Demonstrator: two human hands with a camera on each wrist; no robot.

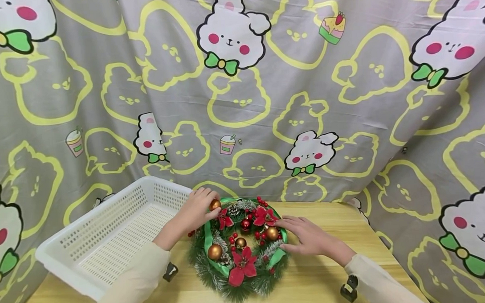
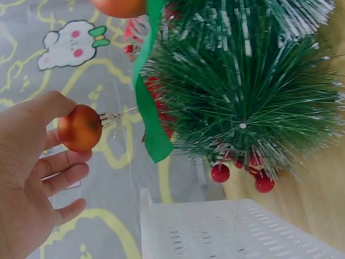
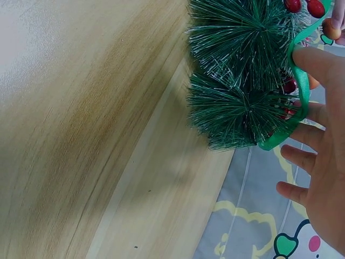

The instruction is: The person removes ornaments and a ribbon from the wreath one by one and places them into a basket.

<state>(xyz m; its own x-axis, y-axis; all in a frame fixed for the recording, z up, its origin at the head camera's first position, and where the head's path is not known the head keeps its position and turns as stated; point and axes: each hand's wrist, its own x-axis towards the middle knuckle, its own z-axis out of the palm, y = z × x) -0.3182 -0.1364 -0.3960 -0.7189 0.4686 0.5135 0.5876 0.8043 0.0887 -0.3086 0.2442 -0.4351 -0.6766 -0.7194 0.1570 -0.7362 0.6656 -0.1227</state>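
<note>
At lower centre, the left hand [image 1: 196, 209] pinches a gold bauble [image 1: 215, 204] on the wreath's [image 1: 242, 276] upper-left edge; the right hand [image 1: 307, 235], fingers spread, steadies its right side.

Green wreath [image 1: 240, 254] with red flowers, seemingly copper-gold baubles; white basket [image 1: 109, 238]; grey bunny-print cloth [image 1: 345, 99].

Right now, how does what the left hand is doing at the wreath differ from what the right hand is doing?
The left hand pinches a gold bauble at the wreath's far left edge; the right hand lies flat with straight fingers against the wreath's right side, at the green ribbon. The left hand sits beside the white basket; the right is away from it. Both touch the wreath on the wooden table.
</note>
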